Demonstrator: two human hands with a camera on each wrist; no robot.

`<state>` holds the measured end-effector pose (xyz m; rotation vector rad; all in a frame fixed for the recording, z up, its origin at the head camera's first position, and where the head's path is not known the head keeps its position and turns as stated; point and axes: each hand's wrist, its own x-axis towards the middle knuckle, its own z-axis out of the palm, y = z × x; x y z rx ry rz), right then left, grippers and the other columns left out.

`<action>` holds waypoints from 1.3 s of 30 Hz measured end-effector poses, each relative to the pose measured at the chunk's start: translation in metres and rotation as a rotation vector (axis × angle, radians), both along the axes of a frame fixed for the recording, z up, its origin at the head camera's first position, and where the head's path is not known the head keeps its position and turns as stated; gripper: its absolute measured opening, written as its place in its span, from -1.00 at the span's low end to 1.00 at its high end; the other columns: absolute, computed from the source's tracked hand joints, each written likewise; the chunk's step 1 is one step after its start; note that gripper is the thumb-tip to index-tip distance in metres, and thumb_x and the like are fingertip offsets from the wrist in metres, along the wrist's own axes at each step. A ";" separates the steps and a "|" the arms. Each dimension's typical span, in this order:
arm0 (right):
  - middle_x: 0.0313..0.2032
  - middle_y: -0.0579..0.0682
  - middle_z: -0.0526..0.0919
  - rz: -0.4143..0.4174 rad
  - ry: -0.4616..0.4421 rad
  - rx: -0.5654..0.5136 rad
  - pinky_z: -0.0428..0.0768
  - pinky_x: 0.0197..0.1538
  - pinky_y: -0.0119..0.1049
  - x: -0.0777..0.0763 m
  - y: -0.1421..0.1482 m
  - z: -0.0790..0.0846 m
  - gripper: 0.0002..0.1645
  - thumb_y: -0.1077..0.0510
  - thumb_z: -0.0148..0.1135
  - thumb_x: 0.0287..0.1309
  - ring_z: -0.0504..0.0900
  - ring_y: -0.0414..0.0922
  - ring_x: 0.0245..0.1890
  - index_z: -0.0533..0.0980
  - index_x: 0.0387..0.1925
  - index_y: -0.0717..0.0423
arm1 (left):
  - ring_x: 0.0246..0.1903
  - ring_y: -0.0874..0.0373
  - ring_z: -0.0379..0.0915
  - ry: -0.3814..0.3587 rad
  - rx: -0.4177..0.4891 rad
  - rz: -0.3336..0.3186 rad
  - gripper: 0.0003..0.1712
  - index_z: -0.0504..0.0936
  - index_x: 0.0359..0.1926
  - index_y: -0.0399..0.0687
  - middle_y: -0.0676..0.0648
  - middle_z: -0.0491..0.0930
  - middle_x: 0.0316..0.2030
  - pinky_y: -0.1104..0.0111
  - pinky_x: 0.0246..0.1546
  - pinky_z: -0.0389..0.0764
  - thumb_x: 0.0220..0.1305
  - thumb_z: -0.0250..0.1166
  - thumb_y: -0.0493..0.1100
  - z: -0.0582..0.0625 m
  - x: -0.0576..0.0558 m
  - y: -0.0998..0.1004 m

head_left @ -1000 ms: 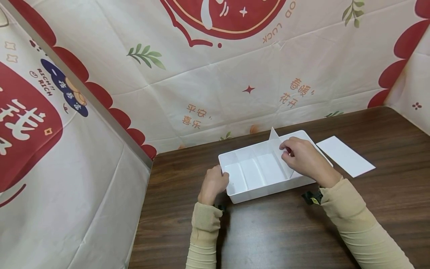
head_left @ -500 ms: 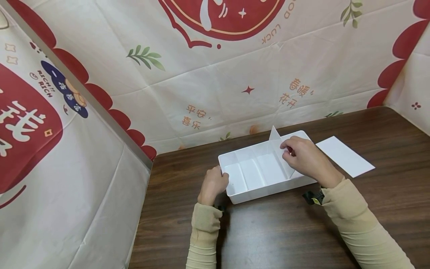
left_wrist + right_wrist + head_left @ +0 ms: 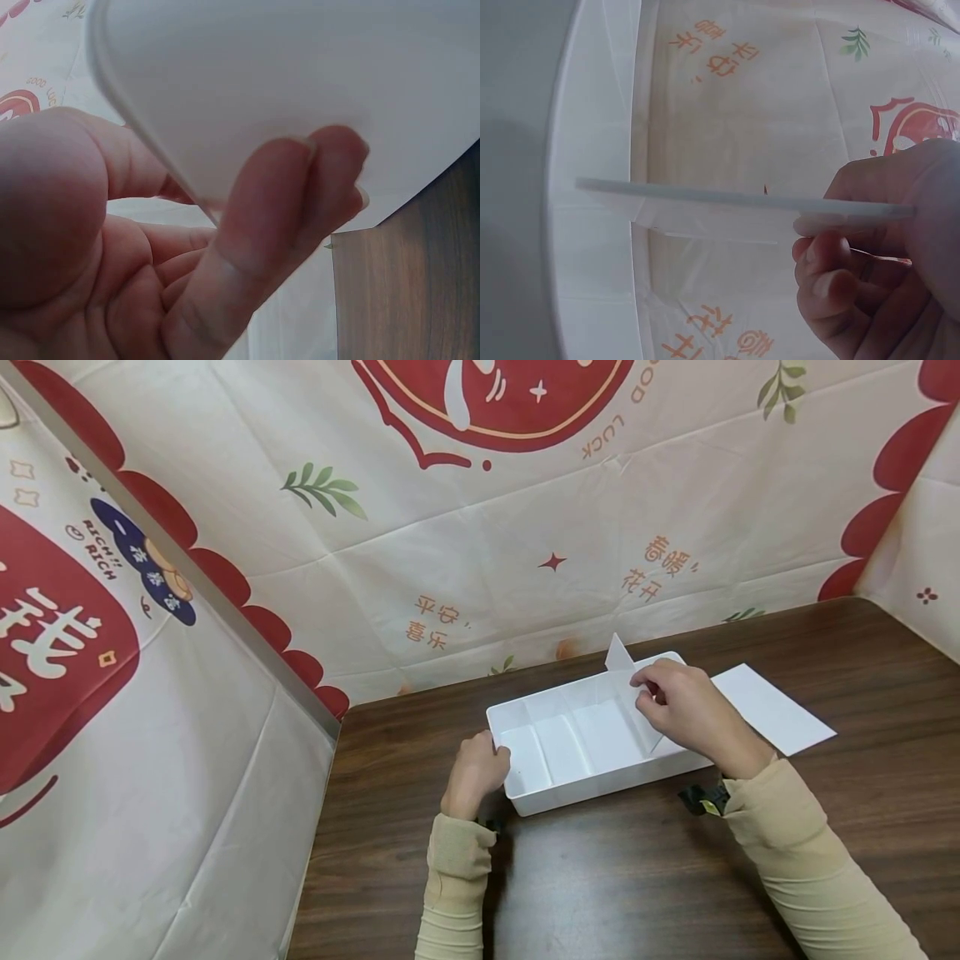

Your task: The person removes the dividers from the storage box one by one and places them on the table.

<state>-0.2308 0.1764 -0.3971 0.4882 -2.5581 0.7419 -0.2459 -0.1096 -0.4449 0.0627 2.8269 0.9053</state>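
Observation:
A long white plastic tray [image 3: 607,778] lies on the wooden table, its inside split into sections by low ridges and thin partitions. At its left end my left hand [image 3: 478,767] grips the end wall; the left wrist view shows fingertips [image 3: 270,195] against the white wall [image 3: 247,67] and the thumb on its other side. My right hand [image 3: 690,710] pinches a thin white divider [image 3: 619,658] by its edge. The divider stands upright across the tray's right part, its far corner poking above the rim. In the right wrist view the divider [image 3: 705,195] appears nearly edge-on.
To the tray's right, a flat white rectangular panel [image 3: 776,710] lies on the table [image 3: 600,877], partly behind my right hand. A printed cloth [image 3: 480,552] hangs along the table's back edge, and another printed cloth panel [image 3: 202,760] borders the left side.
My right hand has shifted slightly right with the divider, whose far corner now stands a little higher and farther right. My left hand and the tray have stayed in place.

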 end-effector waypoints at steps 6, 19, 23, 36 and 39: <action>-0.51 0.00 0.51 -0.010 0.036 -0.021 0.43 -0.50 -0.30 0.001 0.007 0.002 -0.83 0.36 0.19 -0.05 0.41 -0.13 -0.52 0.60 -0.34 0.26 | -0.69 0.13 0.42 -0.003 0.000 0.004 -0.74 0.52 -0.26 -0.25 -0.09 0.49 -0.61 0.34 -0.68 0.40 0.30 -0.02 -0.16 0.001 0.001 0.001; -0.47 0.03 0.52 -0.076 0.017 -0.050 0.40 -0.50 -0.34 0.002 0.024 0.008 -0.83 0.34 0.17 -0.01 0.42 -0.10 -0.50 0.60 -0.32 0.28 | -0.63 0.12 0.44 -0.001 -0.014 0.008 -0.73 0.52 -0.22 -0.26 -0.08 0.49 -0.56 0.34 -0.65 0.40 0.29 -0.01 -0.16 0.000 0.001 0.001; -0.44 0.06 0.53 -0.085 -0.007 -0.056 0.41 -0.48 -0.32 0.003 0.027 0.010 -0.82 0.33 0.18 0.01 0.42 -0.08 -0.48 0.60 -0.30 0.29 | -0.61 0.12 0.45 0.005 -0.015 0.004 -0.72 0.52 -0.21 -0.27 -0.09 0.50 -0.55 0.34 -0.64 0.41 0.29 -0.01 -0.15 -0.001 0.000 0.002; -0.45 0.06 0.52 -0.104 0.009 -0.076 0.40 -0.48 -0.35 0.004 0.036 0.011 -0.83 0.35 0.18 -0.02 0.42 -0.08 -0.46 0.60 -0.32 0.30 | -0.65 0.12 0.41 0.059 -0.031 -0.005 -0.78 0.50 -0.36 -0.21 -0.07 0.48 -0.60 0.34 -0.67 0.38 0.24 -0.01 -0.17 -0.002 0.001 0.002; -0.46 0.07 0.52 -0.109 0.014 -0.081 0.39 -0.48 -0.37 0.004 0.039 0.011 -0.84 0.36 0.18 -0.03 0.41 -0.07 -0.46 0.59 -0.33 0.30 | -0.67 0.13 0.42 0.048 -0.020 -0.001 -0.77 0.51 -0.34 -0.21 -0.07 0.49 -0.60 0.34 -0.68 0.39 0.24 -0.02 -0.17 -0.001 0.001 0.002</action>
